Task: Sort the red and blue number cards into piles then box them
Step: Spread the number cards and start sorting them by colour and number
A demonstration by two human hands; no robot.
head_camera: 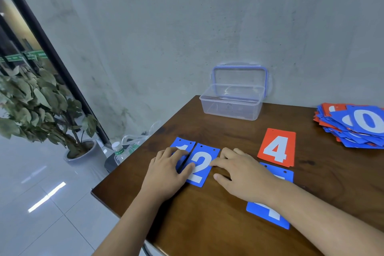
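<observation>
Two blue cards lie side by side near the table's left edge: a "1" card (pixel 182 144) and a "2" card (pixel 202 164). My left hand (pixel 166 170) lies flat across both of them. My right hand (pixel 243 174) rests on the table just right of the "2" card, fingertips touching its right edge. A red "4" card (pixel 277 147) lies to the right. Another blue card (pixel 268 212) lies under my right wrist, mostly hidden. A mixed stack of red and blue cards (pixel 353 127) sits at the far right. The clear box (pixel 230 108) stands open at the back.
The box's blue-rimmed lid (pixel 239 75) leans against the grey wall behind it. The brown table (pixel 207 224) ends at its left edge close to my left hand. Beyond that edge stand a water bottle (pixel 119 151), a plastic bag and a potted plant (pixel 41 110).
</observation>
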